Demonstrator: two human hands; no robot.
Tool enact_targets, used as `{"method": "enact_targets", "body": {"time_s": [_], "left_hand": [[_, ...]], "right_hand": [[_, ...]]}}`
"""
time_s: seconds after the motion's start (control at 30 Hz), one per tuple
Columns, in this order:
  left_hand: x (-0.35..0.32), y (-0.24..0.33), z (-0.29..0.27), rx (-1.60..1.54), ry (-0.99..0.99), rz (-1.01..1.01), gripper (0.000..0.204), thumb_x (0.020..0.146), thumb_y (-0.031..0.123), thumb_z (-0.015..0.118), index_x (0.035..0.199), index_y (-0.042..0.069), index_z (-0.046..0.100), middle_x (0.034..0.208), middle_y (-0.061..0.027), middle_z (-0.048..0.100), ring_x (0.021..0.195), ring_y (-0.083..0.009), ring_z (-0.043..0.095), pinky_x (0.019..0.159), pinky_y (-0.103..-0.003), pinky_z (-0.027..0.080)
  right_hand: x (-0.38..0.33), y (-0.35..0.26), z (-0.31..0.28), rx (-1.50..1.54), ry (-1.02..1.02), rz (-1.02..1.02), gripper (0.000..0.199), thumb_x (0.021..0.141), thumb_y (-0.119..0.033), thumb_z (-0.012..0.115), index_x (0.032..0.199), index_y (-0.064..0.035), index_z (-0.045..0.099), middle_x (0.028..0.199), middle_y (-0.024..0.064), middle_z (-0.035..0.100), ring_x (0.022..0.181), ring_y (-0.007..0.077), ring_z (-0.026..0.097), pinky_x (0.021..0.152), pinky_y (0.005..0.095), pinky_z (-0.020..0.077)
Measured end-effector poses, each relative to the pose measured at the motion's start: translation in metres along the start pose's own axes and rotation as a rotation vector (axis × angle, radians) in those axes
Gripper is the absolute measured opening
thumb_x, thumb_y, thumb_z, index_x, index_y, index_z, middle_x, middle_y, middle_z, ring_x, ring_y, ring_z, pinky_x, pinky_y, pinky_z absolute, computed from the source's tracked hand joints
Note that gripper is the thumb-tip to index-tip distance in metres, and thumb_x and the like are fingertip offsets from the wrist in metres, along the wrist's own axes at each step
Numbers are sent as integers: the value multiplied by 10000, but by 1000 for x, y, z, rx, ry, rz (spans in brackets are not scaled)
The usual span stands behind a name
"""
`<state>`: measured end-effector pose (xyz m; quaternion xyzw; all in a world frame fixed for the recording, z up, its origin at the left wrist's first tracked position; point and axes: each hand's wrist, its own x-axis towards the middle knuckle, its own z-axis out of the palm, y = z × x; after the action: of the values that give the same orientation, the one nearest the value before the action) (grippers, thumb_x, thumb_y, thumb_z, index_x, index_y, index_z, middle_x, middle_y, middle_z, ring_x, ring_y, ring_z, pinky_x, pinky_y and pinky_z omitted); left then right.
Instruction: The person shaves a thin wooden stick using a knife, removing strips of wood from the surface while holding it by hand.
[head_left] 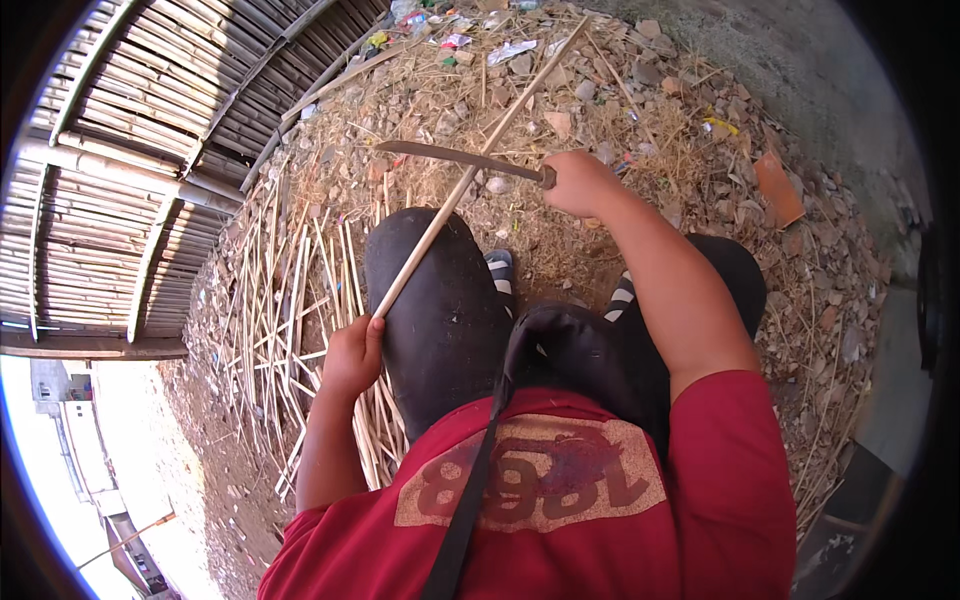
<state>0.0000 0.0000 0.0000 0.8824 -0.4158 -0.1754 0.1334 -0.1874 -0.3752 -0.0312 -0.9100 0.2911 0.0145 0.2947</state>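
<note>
1. Tan and slim, a long, straight, wooden-looking stick (452,205) runs from 8 o'clock up toward 1 o'clock, passing over the left leg in black trousers (440,330).
2. Left hand (352,357), at 8 o'clock, is wrapped around the stick's lower end, thumb along its upper side.
3. Right hand (580,185), between 1 and 2 o'clock, is clenched around the grip of a long, narrow, brown-grey metal knife (430,153); most of that grip is hidden in the fist.
4. From the fist the blade points toward 9 o'clock, its tip slightly raised, and crosses the stick; whether the 2 touch, I cannot quite tell from this angle.
5. At 9 o'clock, beside the left leg, a loose heap of thin, pale sticks (290,335) lies criss-crossed on the stony brown ground (540,235).
6. Between the knees, 2 dark sandals with white stripes (500,270) show in part.
7. At 10 o'clock is a slatted bamboo wall (140,115) with thicker crossbars.
8. At 2 o'clock, a flat orange-brown slab (778,190) lies among stones.
9. At 6 o'clock is a red short-sleeved shirt (590,560).
</note>
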Motion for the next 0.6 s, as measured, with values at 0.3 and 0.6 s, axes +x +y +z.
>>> {"method": "enact_targets", "body": {"time_s": [0.3,0.6], "left_hand": [[-1,-3,-5,19,42,41,440,1058,333,469,832,-26,587,715,-284,613,736,-514,605,660,-539,472],[-1,9,-21,-20,7,-9,438,1051,338,489,849,-33,605,727,-297,612,731,-507,609,664,-542,465]], "right_hand": [[-7,-39,-6,-84,56,-160,167,771,-196,634,860,-79,714,820,190,695,816,383,692,736,486,534],[3,-8,-9,112,110,33,169,762,-194,641,874,-96,720,853,185,699,853,376,691,767,474,535]]}}
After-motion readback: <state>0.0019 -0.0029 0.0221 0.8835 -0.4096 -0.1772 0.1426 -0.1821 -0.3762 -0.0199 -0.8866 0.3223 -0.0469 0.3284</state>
